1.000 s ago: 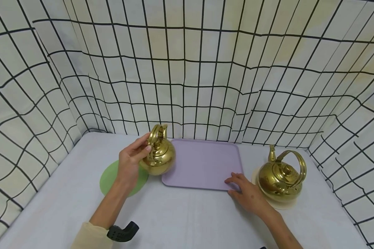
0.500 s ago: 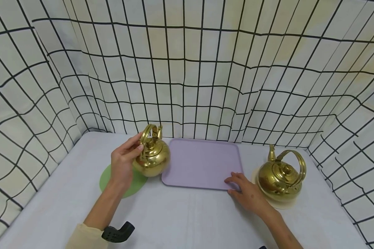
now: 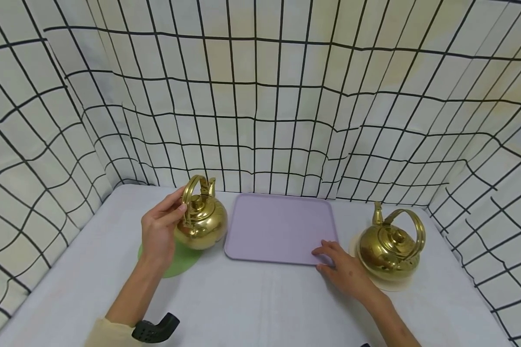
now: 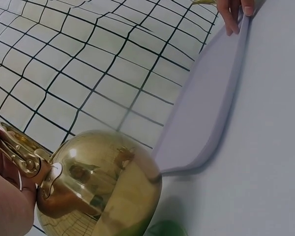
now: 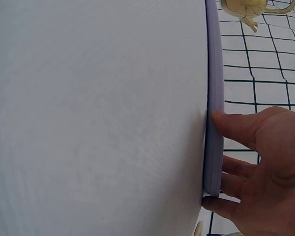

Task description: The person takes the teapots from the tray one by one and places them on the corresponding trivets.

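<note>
My left hand [image 3: 158, 231] grips a shiny brass kettle [image 3: 204, 224] by its arched handle. The kettle hangs above the table, over the right part of a round green mat [image 3: 180, 262], and covers some of it. In the left wrist view, the kettle's round body [image 4: 103, 187] fills the lower left. At the near right corner of a flat lilac tray [image 3: 278, 226], my right hand [image 3: 347, 272] holds the rim, thumb [image 5: 236, 127] on the outer side and fingers across it. A second brass kettle [image 3: 388, 253] stands upright on a round cream mat [image 3: 392, 286], right of that hand.
White cloth covers the table [image 3: 260, 308]. Pale walls with a black grid [image 3: 269, 106] enclose it at the back and both sides. The tray lies near the back wall, between the two mats.
The left hand has carried its kettle leftward and slightly nearer, off the tray's left edge and over the green mat. The right hand, tray and second kettle have stayed put.
</note>
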`<state>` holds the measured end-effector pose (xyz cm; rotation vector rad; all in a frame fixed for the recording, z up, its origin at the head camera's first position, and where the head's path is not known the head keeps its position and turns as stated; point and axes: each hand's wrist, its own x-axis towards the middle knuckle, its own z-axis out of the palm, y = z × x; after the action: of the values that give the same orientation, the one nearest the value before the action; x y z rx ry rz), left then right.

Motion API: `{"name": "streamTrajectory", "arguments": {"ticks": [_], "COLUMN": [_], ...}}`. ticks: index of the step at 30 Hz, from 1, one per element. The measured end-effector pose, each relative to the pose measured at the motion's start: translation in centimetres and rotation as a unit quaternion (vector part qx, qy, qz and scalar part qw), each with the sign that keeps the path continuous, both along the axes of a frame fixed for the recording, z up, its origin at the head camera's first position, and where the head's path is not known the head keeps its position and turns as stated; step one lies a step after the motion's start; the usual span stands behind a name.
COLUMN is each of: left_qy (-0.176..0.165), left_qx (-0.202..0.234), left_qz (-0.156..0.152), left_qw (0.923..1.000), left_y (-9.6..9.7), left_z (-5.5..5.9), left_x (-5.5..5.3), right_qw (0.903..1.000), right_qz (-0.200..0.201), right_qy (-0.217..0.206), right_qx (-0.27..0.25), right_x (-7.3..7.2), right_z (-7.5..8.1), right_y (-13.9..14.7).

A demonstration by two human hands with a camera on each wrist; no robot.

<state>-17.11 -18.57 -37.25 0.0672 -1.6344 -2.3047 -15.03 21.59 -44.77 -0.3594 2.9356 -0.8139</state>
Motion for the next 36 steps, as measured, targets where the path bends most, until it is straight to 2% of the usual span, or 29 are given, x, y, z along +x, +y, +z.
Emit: {"name": "streamTrajectory", "arguments": {"ticks": [4,12,22,36], "left_qy": [0.002,0.013,0.020,0.018], "left_qx": [-0.005,0.011,-0.007,0.020], "left_qz": [0.000,0.012,0.024,0.051], "left_qw": [1.0000,0.9998,0.9995,0.9983], "left_y": [-0.5,-1.5,-2.1,-2.6], "left_z": [-0.1,-0.4,-0.6,-0.7], "left_x": [0.2,0.4,0.8,1.2], "right_qw": [0.9999,0.9999,1.0000,1.0000], "right_qz": [0.003,0.003,0.003,0.004], "right_qy": [0.004,0.002,0.008,0.006], "right_qx": [-0.009,-0.010,-0.005,-0.004], "right_x": [0.2,0.2,0.3,0.2], "right_z": [0.0,0.1,0.3,0.1], "right_y": [0.0,0.0,-0.1,0.0]}}
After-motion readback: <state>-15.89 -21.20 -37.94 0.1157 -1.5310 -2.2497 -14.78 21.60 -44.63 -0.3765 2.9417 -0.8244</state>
